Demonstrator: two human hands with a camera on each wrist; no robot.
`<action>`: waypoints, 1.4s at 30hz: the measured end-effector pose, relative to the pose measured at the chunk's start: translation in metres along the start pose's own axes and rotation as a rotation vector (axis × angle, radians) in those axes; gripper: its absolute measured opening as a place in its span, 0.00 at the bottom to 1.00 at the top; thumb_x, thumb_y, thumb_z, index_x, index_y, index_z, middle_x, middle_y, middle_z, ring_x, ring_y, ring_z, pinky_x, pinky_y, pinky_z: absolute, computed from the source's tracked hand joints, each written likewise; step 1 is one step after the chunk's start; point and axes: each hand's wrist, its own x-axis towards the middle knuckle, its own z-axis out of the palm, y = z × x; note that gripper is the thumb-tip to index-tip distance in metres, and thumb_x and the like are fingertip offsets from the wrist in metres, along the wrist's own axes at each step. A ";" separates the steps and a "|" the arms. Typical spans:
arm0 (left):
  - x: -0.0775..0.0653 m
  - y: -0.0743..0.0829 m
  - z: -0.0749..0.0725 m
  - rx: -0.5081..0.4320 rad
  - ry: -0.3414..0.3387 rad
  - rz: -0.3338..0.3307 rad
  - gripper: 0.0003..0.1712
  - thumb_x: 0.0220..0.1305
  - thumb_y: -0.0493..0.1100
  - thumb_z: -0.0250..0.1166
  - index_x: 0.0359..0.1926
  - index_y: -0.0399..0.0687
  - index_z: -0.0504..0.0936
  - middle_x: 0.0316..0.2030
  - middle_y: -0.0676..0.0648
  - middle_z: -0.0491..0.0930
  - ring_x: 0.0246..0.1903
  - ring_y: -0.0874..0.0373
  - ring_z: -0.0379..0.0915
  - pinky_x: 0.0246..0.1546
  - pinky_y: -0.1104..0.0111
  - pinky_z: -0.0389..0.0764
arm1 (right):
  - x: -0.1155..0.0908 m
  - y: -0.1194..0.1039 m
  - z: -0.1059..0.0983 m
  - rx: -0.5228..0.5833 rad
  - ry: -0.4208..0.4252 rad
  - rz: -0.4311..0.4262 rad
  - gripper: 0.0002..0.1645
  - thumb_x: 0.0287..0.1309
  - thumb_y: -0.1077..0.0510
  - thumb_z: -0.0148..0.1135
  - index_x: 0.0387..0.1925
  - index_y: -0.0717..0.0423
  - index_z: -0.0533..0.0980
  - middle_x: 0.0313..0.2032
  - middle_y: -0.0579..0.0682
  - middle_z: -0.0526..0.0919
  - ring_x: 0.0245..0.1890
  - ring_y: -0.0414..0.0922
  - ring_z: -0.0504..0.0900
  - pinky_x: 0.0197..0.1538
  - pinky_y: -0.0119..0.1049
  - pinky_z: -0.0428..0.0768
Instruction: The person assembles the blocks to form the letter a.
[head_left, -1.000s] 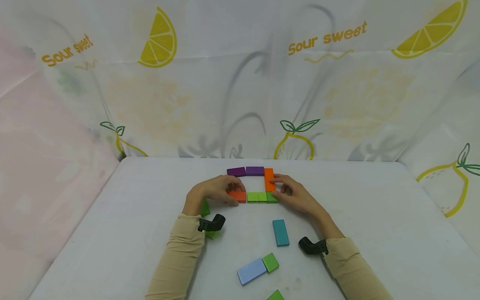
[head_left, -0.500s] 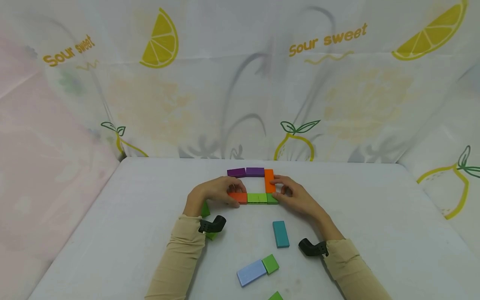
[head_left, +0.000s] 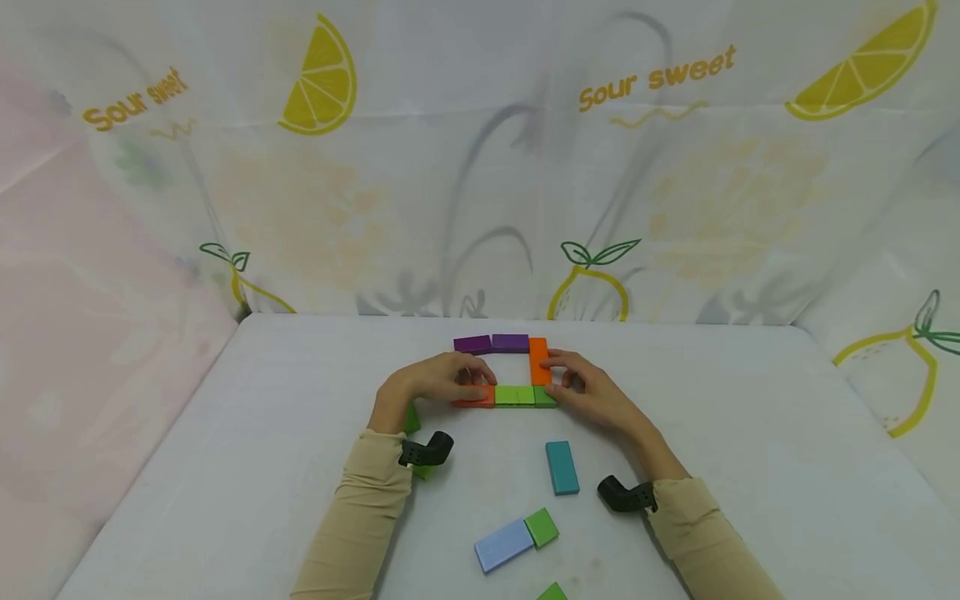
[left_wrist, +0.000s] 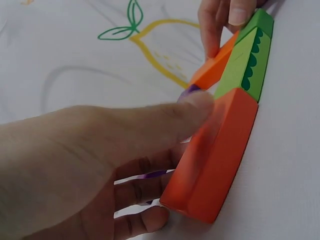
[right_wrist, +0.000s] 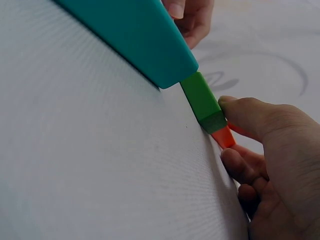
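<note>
My left hand (head_left: 442, 377) is at an orange-red block (left_wrist: 211, 162) at the left end of the near row. In the left wrist view its thumb lies on the block's top, with the fingers along the far side. Beside that block lie a light green block (head_left: 514, 396) with a scalloped dark edge and a small green block (right_wrist: 202, 100). My right hand (head_left: 592, 390) touches the small green block with its thumb and the upright-running orange block (head_left: 538, 361) with a fingertip. Two purple blocks, one dark (head_left: 472, 344) and one lighter (head_left: 510, 342), form the far row.
Toward me on the white table (head_left: 262, 500) lie a teal block (head_left: 562, 467), a light blue block (head_left: 503, 545), a green block (head_left: 542, 527) touching it, and another green block (head_left: 553, 592). Green pieces (head_left: 413, 419) are partly hidden by my left wrist. Printed cloth hangs behind.
My left thumb has moved from the near side of the orange-red block up onto its top. The right hand and the other blocks have stayed where they were.
</note>
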 end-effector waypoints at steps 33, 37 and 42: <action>0.010 0.005 -0.001 -0.017 0.028 0.020 0.15 0.63 0.46 0.60 0.49 0.47 0.80 0.41 0.48 0.78 0.39 0.58 0.69 0.42 0.70 0.73 | -0.050 -0.060 -0.003 -0.245 -0.250 0.310 0.26 0.61 0.37 0.54 0.19 0.50 0.73 0.15 0.40 0.65 0.21 0.38 0.66 0.25 0.30 0.59; 0.011 0.003 0.001 -0.017 0.026 0.027 0.15 0.63 0.48 0.61 0.49 0.48 0.80 0.40 0.48 0.77 0.39 0.58 0.69 0.42 0.70 0.72 | -0.057 -0.070 0.005 -0.346 -0.255 0.370 0.28 0.57 0.34 0.56 0.15 0.49 0.72 0.13 0.41 0.63 0.18 0.38 0.66 0.23 0.31 0.58; 0.010 0.000 0.005 -0.009 0.019 0.034 0.15 0.63 0.48 0.60 0.49 0.49 0.80 0.39 0.49 0.76 0.39 0.59 0.69 0.42 0.70 0.72 | -0.062 -0.080 0.014 -0.451 -0.215 0.379 0.28 0.53 0.33 0.60 0.14 0.49 0.71 0.12 0.41 0.65 0.16 0.38 0.67 0.20 0.31 0.61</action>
